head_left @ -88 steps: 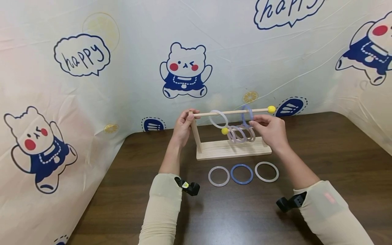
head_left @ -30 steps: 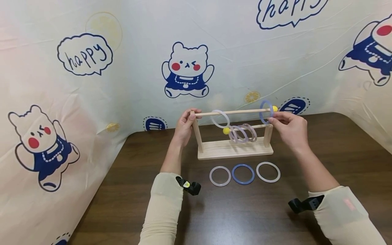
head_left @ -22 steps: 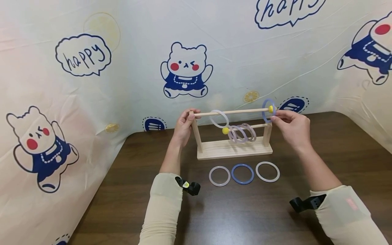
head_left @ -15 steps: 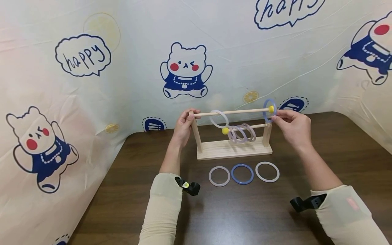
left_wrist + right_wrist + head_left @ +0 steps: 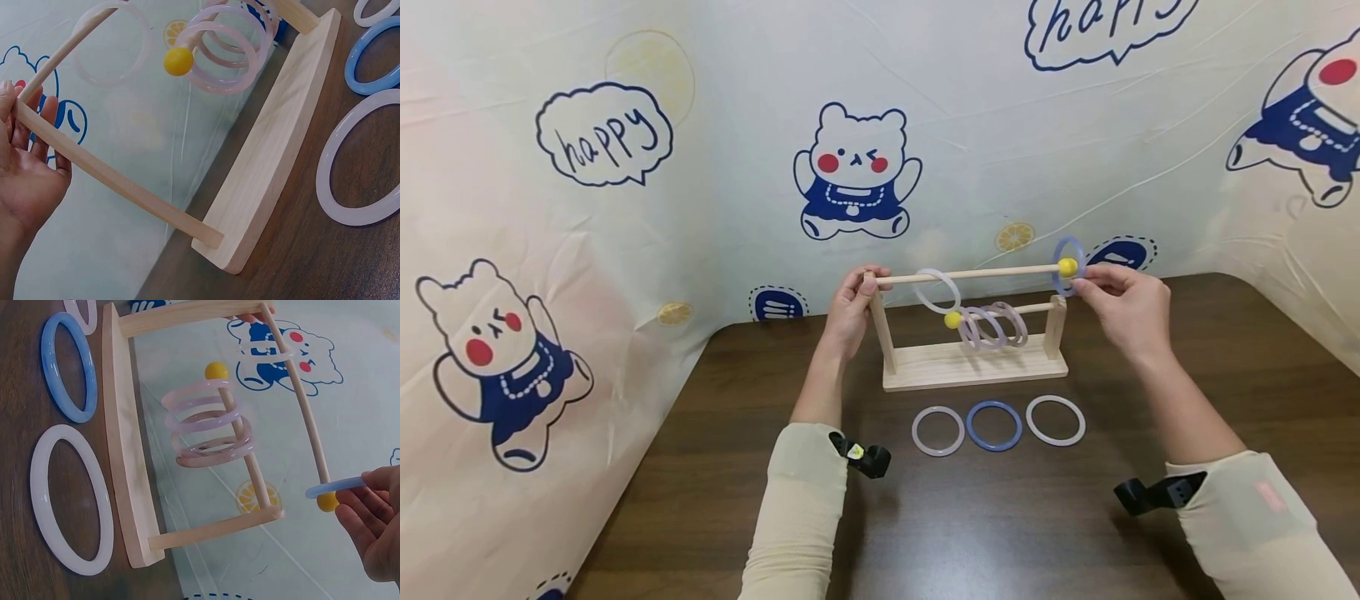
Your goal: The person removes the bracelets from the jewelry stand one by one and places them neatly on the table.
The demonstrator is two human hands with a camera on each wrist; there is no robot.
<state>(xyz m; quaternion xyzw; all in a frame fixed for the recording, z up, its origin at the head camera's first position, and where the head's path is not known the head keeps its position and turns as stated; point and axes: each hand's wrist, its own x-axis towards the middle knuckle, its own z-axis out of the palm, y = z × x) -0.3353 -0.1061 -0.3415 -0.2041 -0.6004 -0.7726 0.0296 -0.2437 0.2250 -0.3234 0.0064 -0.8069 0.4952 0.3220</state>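
A wooden rack (image 5: 925, 371) carries two rods, each tipped with a yellow ball. My left hand (image 5: 847, 312) holds the top of its left post (image 5: 119, 174), thumb in front. At the far end of the upper rod (image 5: 992, 272), my right hand (image 5: 1129, 312) pinches a translucent blue ring (image 5: 337, 485) between thumb and fingers. That ring surrounds the yellow ball (image 5: 1067, 267) at the tip. A whitish ring (image 5: 956, 292) hangs farther left on the same rod. Several pale pink and purple rings (image 5: 203, 423) hang on the lower rod (image 5: 1037, 308).
On the brown table (image 5: 985, 533), in front of the rack, lie a pale ring (image 5: 915, 432), a blue ring (image 5: 993, 448) and a white ring (image 5: 1055, 442) in a row. A patterned cloth (image 5: 722, 208) stands behind the table.
My right hand has moved the blue ring rightward along the upper rod, from inside the ball to around it. My left hand stays on the post.
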